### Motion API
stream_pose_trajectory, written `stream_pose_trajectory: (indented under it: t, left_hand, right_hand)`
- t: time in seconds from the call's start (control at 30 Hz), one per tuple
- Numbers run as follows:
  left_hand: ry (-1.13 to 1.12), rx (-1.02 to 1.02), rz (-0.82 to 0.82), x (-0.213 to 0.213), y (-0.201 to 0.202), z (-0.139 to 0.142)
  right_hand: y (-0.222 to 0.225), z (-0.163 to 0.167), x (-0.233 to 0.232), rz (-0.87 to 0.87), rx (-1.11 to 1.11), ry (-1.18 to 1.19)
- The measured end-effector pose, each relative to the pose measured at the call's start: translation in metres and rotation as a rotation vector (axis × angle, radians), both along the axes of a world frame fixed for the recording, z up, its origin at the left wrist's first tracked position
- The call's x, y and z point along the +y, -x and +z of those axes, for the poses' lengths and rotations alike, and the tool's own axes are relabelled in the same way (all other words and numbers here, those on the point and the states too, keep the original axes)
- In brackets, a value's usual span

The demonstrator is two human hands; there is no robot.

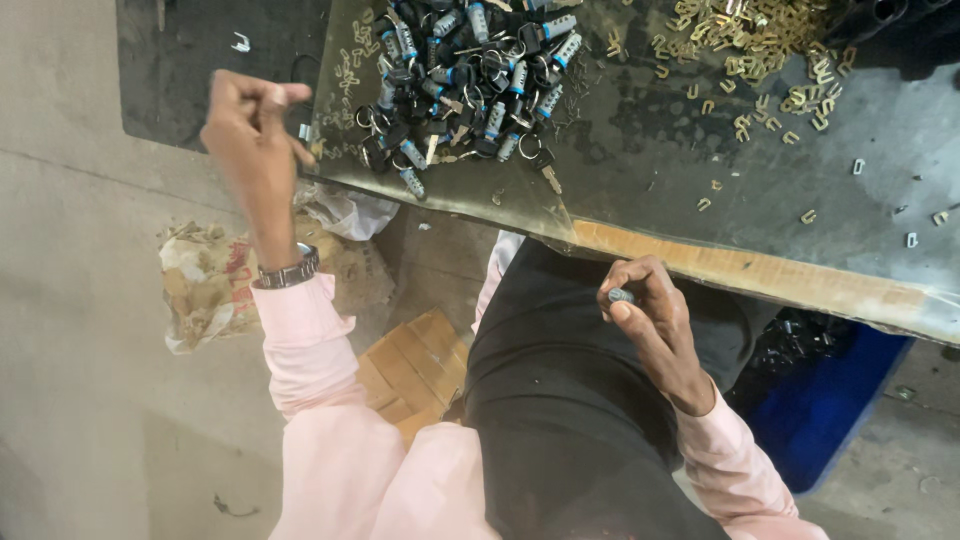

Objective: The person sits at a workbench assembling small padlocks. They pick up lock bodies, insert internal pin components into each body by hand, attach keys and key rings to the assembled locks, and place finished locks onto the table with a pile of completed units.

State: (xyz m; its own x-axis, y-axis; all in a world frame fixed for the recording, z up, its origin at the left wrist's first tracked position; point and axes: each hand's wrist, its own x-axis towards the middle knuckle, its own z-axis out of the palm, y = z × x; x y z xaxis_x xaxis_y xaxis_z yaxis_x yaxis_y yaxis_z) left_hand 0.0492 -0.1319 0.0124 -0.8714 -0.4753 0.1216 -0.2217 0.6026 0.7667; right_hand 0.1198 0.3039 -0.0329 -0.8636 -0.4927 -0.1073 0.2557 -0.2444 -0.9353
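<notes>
Cylinder lock piece (621, 296), one small grey metal part, sits pinched between the thumb and forefinger of the right hand (655, 320), which is curled closed around it just below the near edge of the tabletop (700, 170) and above the person's dark lap. Both arms wear pale pink sleeves, and one metal wristwatch (290, 271) circles the left wrist. On the floor under the arms lie one brown cardboard box (410, 370) and, to its left, one crumpled paper sack (205, 285); one blue bin (830, 410) stands on the right beneath the tabletop. The left hand (250, 135) is raised at the tabletop's left corner, its fingers bunched together and closed on a tiny silvery bit that is too small to make out clearly. Farther back on the dark sheet-metal tabletop lies one heap of lock cylinders with key rings (470, 80), too many and too tangled to count, silver and blue bodies mixed with black ones. Toward the far right spreads one scatter of small brass pieces (760, 50), also beyond counting, with a few stray ones, brass and white, lying apart across the bare metal.
</notes>
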Motion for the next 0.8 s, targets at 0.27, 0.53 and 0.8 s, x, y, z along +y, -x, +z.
stream_pose_trajectory:
  t: [0.27,0.53,0.8]
  left_hand:
    - [-0.01,-0.037,-0.097,-0.008,0.001,-0.008]
    - [-0.039,0.081,-0.149,-0.006,-0.003,0.001]
    - [0.333,0.051,-0.167,0.002,0.009,0.003]
  right_hand:
    - [0.001,0.001,-0.002,-0.002,-0.002,-0.016]
    - [0.001,0.005,-0.003,0.023,0.0,-0.022]
    - [0.002,0.002,-0.006,0.067,0.016,-0.079]
